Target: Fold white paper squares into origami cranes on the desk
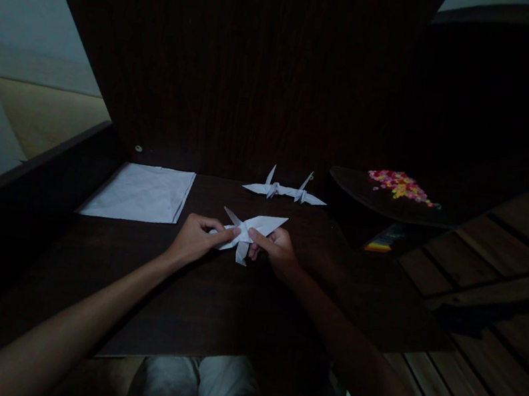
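A white origami crane (pixel 267 225) is held between my two hands above the dark desk. My left hand (pixel 198 235) pinches its left side, thumb on top of the paper. On the other side my right hand (pixel 279 249) grips it near the middle, the thumb pressing on the fold and the fingers partly hidden behind. One wing points up to the right, and a folded part hangs down toward me. Beyond my hands, two finished white paper cranes (pixel 287 192) lie side by side, touching, by the back panel.
A stack of white paper (pixel 141 193) lies at the left of the desk (pixel 166 303). A low dark shelf (pixel 361 194) at the right carries a heap of small colourful pieces (pixel 401 185). A raised side board (pixel 18 184) bounds the left; slatted wood (pixel 501 265) lies at the right.
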The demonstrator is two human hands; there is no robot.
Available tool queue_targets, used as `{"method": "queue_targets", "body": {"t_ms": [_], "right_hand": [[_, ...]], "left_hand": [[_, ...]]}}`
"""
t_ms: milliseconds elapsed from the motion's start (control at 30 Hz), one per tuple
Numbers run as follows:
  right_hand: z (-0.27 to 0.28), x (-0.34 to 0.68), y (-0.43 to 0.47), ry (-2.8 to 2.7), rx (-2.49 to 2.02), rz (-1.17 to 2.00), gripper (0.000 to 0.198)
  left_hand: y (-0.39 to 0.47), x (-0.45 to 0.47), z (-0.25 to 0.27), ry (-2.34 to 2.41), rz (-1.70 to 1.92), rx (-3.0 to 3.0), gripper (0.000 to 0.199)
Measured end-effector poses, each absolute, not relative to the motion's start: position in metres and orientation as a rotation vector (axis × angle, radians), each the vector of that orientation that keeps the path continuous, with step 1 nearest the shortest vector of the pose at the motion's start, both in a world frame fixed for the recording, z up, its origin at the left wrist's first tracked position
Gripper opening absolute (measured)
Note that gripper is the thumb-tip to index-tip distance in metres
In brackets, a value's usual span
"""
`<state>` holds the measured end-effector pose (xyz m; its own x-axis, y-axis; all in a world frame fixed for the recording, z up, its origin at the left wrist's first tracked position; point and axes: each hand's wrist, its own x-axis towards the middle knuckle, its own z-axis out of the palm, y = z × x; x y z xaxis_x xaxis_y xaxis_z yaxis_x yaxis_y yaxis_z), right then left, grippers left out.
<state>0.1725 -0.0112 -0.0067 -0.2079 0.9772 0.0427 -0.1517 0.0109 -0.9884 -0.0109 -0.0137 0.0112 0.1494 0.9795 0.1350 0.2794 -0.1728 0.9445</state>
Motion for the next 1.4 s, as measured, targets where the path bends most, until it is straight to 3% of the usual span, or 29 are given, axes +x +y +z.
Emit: {"method": "queue_targets", "body": {"t_ms": [1067, 1400], "right_hand": [[-0.011, 0.174, -0.003, -1.136, -0.953, 1.492, 0.040], [-0.005, 0.176, -0.004, -1.061, -0.944, 1.531, 0.032]], "left_hand": [[-0.008, -0.014, 0.005, 1.121, 0.974, 1.584, 0.029], [-0.003, -0.020, 0.008, 0.962, 0.811, 1.506, 0.022]]}}
